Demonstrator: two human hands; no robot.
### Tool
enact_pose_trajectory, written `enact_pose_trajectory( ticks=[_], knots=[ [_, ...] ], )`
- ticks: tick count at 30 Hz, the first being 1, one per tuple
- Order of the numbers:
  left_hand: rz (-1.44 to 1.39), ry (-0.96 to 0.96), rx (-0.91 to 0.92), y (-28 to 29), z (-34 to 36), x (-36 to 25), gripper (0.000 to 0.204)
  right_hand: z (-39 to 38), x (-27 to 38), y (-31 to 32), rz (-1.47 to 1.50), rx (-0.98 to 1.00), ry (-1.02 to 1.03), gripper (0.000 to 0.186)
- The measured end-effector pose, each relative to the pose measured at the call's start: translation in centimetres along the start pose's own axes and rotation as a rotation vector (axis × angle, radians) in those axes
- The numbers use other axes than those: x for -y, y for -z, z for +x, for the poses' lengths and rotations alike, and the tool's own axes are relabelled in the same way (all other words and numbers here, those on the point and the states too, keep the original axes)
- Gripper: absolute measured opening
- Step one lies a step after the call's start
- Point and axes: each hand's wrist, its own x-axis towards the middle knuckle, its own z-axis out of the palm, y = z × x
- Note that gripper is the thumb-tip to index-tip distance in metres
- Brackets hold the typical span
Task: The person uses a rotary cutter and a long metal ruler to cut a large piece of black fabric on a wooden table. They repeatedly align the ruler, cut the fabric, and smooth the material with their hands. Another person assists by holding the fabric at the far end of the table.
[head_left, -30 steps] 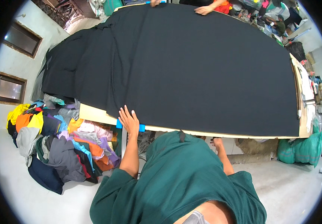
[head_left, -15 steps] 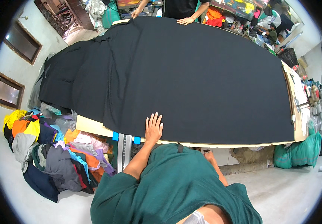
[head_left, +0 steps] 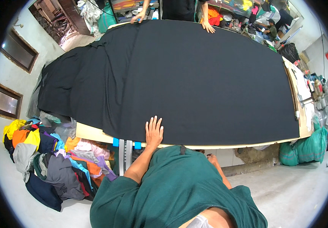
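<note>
A large sheet of black cloth (head_left: 209, 83) covers most of a long table. It lies flat in the middle and right, with wrinkles and folds toward the left. My left hand (head_left: 154, 132) rests palm down on the cloth near its front edge, fingers stretched out and holding nothing. Below the table edge, beside my body, hangs my right hand (head_left: 212, 158). Its fingers look curled around a small dark thing that I cannot make out. Across the table, a co-worker's two hands, one hand (head_left: 138, 17) and another hand (head_left: 208, 26), touch the cloth's far edge.
A metal rail (head_left: 125, 155) with blue ends sits at the table's front edge. Heaped coloured clothes (head_left: 63, 167) lie on the floor at the left. A green sack (head_left: 304, 150) stands by the right end, where the pale table top (head_left: 304, 125) shows.
The co-worker's hand on the right has moved right along the far edge, and the other hand has lifted its fingers slightly. My left hand stays flat on the cloth. The view has shifted slightly.
</note>
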Motion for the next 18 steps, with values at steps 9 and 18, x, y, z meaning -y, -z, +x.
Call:
enact_pose_trajectory(
  ticks=[9, 18],
  knots=[
    [0.014, 0.013, -0.044, -0.4, -0.2, 0.5, 0.052, 2.9, 0.2, -1.4, -0.001, -0.003, -0.036, 0.041],
    [0.008, 0.006, -0.048, -0.1, 0.2, -0.1, 0.051, 0.5, -1.3, -1.1, 0.144, 0.057, -0.022, 0.035]
  ],
)
